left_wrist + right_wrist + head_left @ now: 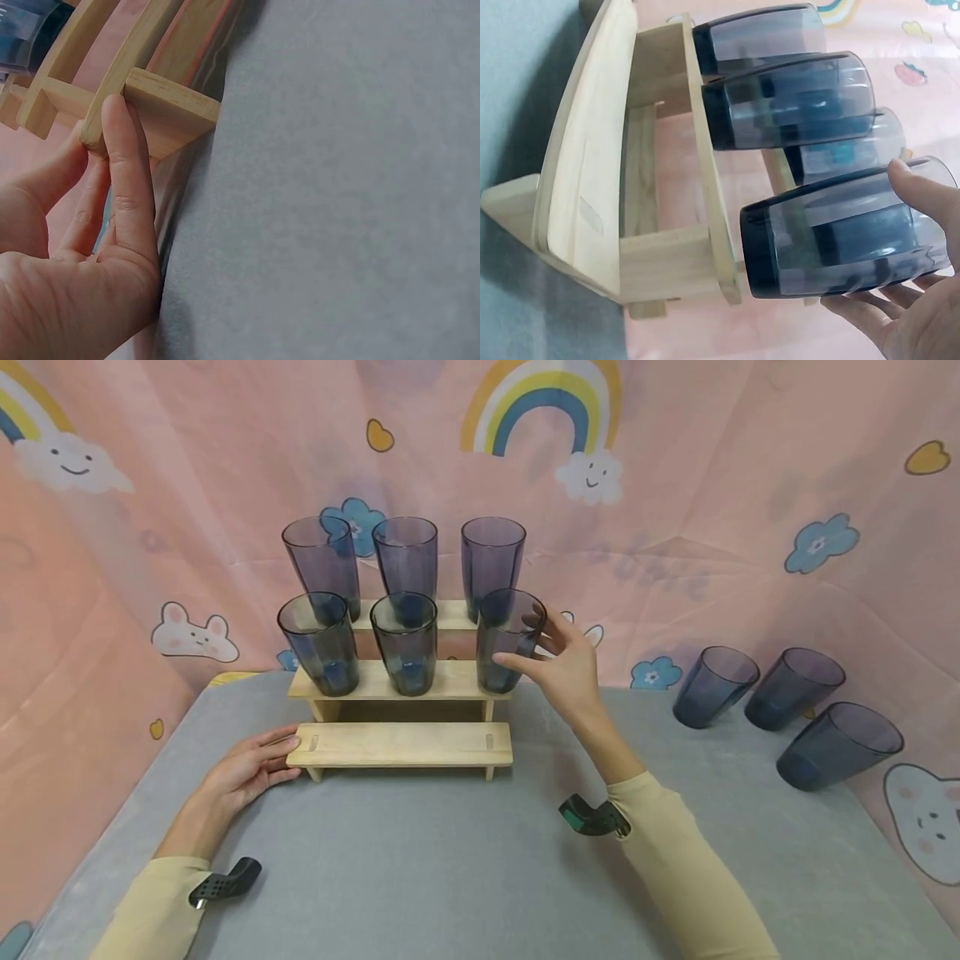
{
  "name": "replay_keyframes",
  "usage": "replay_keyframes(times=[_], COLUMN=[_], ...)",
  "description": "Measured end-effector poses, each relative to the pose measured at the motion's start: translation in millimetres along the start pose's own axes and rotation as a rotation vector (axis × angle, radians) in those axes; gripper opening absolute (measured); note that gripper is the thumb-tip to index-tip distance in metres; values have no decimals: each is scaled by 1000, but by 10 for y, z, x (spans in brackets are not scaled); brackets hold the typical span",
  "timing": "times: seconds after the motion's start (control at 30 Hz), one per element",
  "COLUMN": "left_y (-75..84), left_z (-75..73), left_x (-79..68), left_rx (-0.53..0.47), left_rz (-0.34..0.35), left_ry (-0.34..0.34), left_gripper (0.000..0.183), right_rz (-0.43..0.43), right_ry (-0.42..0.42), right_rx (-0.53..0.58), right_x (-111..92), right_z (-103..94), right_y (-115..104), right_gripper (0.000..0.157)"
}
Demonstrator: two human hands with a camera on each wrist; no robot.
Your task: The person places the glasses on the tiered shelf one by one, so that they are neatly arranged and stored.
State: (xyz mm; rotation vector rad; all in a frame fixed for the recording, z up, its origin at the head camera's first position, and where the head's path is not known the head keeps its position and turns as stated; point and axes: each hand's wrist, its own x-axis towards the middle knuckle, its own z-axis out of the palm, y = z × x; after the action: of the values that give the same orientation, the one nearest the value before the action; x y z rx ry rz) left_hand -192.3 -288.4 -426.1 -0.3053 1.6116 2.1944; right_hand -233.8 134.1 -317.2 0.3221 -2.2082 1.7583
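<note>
A tapered, smoky-blue glass [501, 633] is clasped by the right grip [567, 670] at the middle shelf [456, 678], the bottom shelf [401, 745] pinched by the left grip [251, 768], the grey tabletop [450, 868] backed by pink cloth [690, 418].

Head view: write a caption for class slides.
Right hand grips a tinted glass while left hand holds the tiered wooden stand.

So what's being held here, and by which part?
The right hand grips a glass by its upper sides; the left hand pinches the wooden bottom shelf by its left end.
</note>
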Motion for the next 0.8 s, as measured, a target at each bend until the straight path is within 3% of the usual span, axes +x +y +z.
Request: replay_keyframes(times=[0.23, 0.8], left_y=[-13, -35], left_z=[9, -20], left_x=[22, 19], left_rx=[2, -5], left_rz=[4, 12], left_ry=[-5, 3], left_gripper=[71, 59], right_rz=[-11, -49], right_ry=[-32, -157], right_rx=[-5, -15], right_x=[36, 59], right_z=[85, 77], right_y=[69, 111], right_gripper=[81, 82])
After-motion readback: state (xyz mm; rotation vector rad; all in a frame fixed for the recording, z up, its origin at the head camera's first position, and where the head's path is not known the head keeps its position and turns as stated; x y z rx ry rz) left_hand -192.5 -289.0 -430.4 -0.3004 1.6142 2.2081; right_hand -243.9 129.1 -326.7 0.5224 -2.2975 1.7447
